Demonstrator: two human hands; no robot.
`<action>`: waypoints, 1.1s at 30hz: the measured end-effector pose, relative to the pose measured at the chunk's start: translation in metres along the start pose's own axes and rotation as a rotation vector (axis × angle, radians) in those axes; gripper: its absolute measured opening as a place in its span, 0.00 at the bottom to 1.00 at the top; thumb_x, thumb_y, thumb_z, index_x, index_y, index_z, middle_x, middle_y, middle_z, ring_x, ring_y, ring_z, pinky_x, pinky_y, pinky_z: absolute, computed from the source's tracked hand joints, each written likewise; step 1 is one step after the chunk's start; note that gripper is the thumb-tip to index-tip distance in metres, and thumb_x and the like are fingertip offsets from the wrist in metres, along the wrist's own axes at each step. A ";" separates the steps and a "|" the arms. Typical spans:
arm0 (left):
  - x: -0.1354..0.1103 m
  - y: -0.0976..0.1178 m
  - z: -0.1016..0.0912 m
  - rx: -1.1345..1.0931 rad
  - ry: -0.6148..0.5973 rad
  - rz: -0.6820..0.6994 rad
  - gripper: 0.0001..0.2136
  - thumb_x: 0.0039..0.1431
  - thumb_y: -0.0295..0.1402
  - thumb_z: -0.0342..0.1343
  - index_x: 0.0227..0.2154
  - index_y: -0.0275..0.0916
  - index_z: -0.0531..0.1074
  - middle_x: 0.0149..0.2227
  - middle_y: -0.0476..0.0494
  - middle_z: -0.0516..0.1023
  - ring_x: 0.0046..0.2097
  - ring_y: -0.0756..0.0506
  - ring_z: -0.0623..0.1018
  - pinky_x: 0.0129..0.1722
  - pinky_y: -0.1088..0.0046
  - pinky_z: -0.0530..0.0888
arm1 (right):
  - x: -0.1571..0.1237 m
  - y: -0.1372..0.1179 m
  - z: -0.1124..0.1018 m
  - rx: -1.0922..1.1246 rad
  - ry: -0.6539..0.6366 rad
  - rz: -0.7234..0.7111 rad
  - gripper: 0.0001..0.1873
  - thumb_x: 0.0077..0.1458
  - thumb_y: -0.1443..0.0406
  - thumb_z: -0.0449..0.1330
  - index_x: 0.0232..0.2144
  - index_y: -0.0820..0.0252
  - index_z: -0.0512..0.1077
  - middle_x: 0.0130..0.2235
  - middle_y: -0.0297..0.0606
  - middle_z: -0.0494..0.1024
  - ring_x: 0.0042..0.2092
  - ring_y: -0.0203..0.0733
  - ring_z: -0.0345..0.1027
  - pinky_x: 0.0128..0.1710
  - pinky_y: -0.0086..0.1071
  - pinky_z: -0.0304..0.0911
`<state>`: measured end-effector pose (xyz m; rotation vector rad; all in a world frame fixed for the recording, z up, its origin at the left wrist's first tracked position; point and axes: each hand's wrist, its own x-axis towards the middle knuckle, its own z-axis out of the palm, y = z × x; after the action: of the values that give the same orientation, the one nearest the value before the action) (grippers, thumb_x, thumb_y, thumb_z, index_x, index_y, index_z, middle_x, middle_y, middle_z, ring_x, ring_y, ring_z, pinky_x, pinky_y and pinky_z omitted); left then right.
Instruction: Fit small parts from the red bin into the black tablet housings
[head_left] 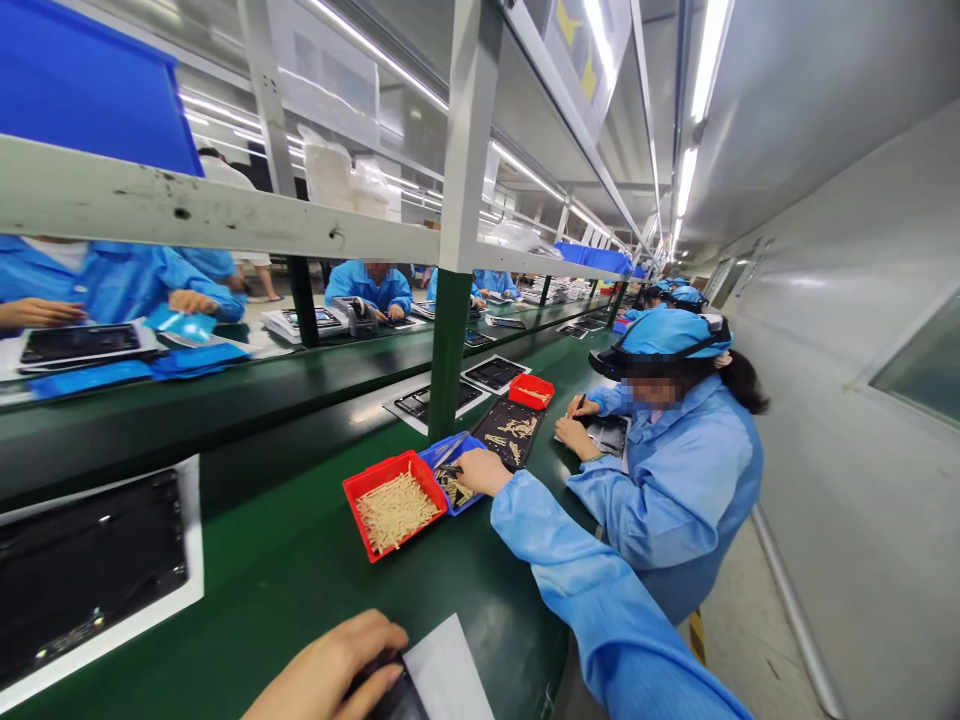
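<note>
At the bottom of the head view, my left hand [337,665] is closed over the edge of a black flat panel [401,698], which is mostly cut off by the frame. A white sheet [450,668] lies beside it. My right hand [484,470] reaches out to a small blue tray [474,505] with thin tan and dark pieces in it. Its fingers are pinched together over the tray, and what is between them I cannot make out. Tweezers [452,448] rest at the tray's far side. Touching the blue tray is a red tray [367,545] full of short cream-coloured strips.
A green post [445,350] rises just behind the trays. To the left lies a large black panel [97,560] on white paper. Beyond are a black tray [491,418] and a red box [531,390]. A co-worker [675,480] in blue sits close on the right.
</note>
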<state>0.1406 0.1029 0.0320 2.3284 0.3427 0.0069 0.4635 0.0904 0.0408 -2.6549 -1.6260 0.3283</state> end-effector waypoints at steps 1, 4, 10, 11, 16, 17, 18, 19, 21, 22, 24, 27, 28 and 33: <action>0.006 0.002 -0.003 0.017 0.025 -0.007 0.15 0.64 0.48 0.48 0.43 0.53 0.78 0.45 0.47 0.80 0.47 0.43 0.80 0.49 0.70 0.76 | -0.001 -0.001 -0.001 -0.001 -0.004 0.006 0.15 0.66 0.59 0.61 0.51 0.62 0.72 0.53 0.44 0.75 0.52 0.47 0.73 0.52 0.47 0.70; 0.027 0.004 -0.012 0.055 0.099 0.009 0.14 0.63 0.45 0.49 0.43 0.49 0.78 0.46 0.46 0.81 0.47 0.43 0.80 0.49 0.70 0.75 | -0.003 -0.002 -0.003 0.027 0.001 0.016 0.15 0.65 0.60 0.62 0.50 0.63 0.73 0.52 0.44 0.76 0.52 0.48 0.72 0.53 0.48 0.69; 0.075 0.008 -0.029 0.075 0.228 0.008 0.13 0.61 0.40 0.50 0.40 0.46 0.79 0.43 0.47 0.83 0.45 0.43 0.80 0.47 0.69 0.74 | -0.002 0.011 -0.009 0.306 0.064 -0.023 0.07 0.59 0.64 0.63 0.33 0.62 0.79 0.37 0.43 0.82 0.45 0.48 0.75 0.46 0.35 0.68; 0.085 0.008 -0.032 0.073 0.248 -0.003 0.13 0.62 0.40 0.50 0.40 0.46 0.79 0.43 0.47 0.83 0.45 0.43 0.80 0.47 0.68 0.74 | -0.002 0.014 -0.009 0.381 0.068 -0.036 0.08 0.59 0.64 0.63 0.30 0.61 0.78 0.34 0.40 0.81 0.41 0.45 0.76 0.42 0.32 0.68; 0.145 0.003 -0.045 0.055 0.360 -0.086 0.13 0.66 0.38 0.51 0.46 0.41 0.75 0.46 0.43 0.81 0.47 0.43 0.79 0.51 0.61 0.73 | -0.006 0.025 -0.004 0.803 0.072 -0.065 0.13 0.60 0.59 0.62 0.26 0.61 0.74 0.23 0.30 0.72 0.23 0.32 0.62 0.23 0.24 0.56; 0.157 0.002 -0.046 0.048 0.382 -0.102 0.14 0.66 0.39 0.52 0.50 0.39 0.73 0.47 0.41 0.80 0.48 0.43 0.79 0.52 0.58 0.74 | -0.007 0.026 -0.002 0.890 0.057 -0.067 0.14 0.60 0.57 0.62 0.28 0.61 0.73 0.22 0.28 0.69 0.21 0.30 0.57 0.20 0.23 0.52; 0.169 0.002 -0.046 0.040 0.399 -0.112 0.16 0.66 0.40 0.53 0.52 0.38 0.71 0.49 0.40 0.79 0.49 0.42 0.78 0.52 0.56 0.74 | -0.007 0.027 0.000 0.976 0.034 -0.070 0.15 0.60 0.55 0.61 0.29 0.61 0.72 0.21 0.27 0.67 0.19 0.29 0.52 0.18 0.23 0.47; 0.179 0.002 -0.045 0.034 0.409 -0.117 0.18 0.66 0.41 0.55 0.54 0.37 0.70 0.51 0.40 0.77 0.51 0.42 0.78 0.53 0.54 0.74 | -0.008 0.028 0.001 1.058 0.003 -0.075 0.16 0.60 0.53 0.61 0.30 0.61 0.71 0.22 0.26 0.66 0.19 0.27 0.49 0.17 0.22 0.44; 0.197 0.004 -0.043 0.026 0.411 -0.121 0.19 0.65 0.41 0.57 0.55 0.38 0.69 0.54 0.39 0.75 0.52 0.41 0.77 0.53 0.53 0.75 | -0.010 0.031 0.001 1.202 -0.080 -0.092 0.19 0.60 0.51 0.61 0.30 0.61 0.68 0.24 0.26 0.65 0.19 0.25 0.45 0.16 0.21 0.40; 0.205 0.005 -0.041 0.025 0.405 -0.123 0.19 0.65 0.41 0.57 0.55 0.39 0.69 0.55 0.39 0.74 0.52 0.41 0.76 0.52 0.53 0.76 | -0.010 0.033 0.000 1.263 -0.129 -0.104 0.19 0.60 0.51 0.62 0.30 0.61 0.67 0.25 0.27 0.65 0.19 0.25 0.44 0.16 0.20 0.40; 0.217 0.008 -0.039 0.024 0.387 -0.135 0.19 0.65 0.41 0.57 0.54 0.39 0.69 0.55 0.39 0.74 0.51 0.41 0.77 0.50 0.54 0.77 | -0.012 0.037 -0.002 1.364 -0.219 -0.127 0.20 0.60 0.51 0.62 0.30 0.61 0.65 0.27 0.27 0.64 0.19 0.23 0.42 0.16 0.19 0.40; 0.228 0.011 -0.034 0.025 0.353 -0.153 0.18 0.65 0.42 0.57 0.53 0.38 0.70 0.52 0.40 0.75 0.49 0.43 0.77 0.48 0.56 0.78 | -0.016 0.043 -0.007 1.474 -0.303 -0.151 0.19 0.62 0.52 0.62 0.30 0.61 0.65 0.27 0.26 0.60 0.19 0.22 0.39 0.16 0.18 0.39; 0.229 0.011 -0.033 0.027 0.342 -0.154 0.17 0.65 0.42 0.57 0.52 0.38 0.71 0.51 0.40 0.76 0.48 0.43 0.78 0.48 0.57 0.78 | -0.017 0.044 -0.008 1.503 -0.313 -0.159 0.19 0.62 0.53 0.62 0.30 0.61 0.65 0.27 0.25 0.60 0.19 0.22 0.39 0.16 0.18 0.39; 0.225 0.008 -0.036 0.003 0.362 -0.089 0.16 0.64 0.40 0.58 0.51 0.39 0.72 0.56 0.39 0.74 0.55 0.40 0.75 0.54 0.52 0.74 | -0.024 0.038 -0.005 1.618 -0.205 -0.198 0.21 0.53 0.52 0.69 0.31 0.63 0.68 0.27 0.26 0.63 0.19 0.21 0.41 0.16 0.19 0.36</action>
<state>0.3553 0.1781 0.0409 2.3077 0.6256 0.3883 0.4874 0.0527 0.0453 -1.2129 -0.8270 1.2235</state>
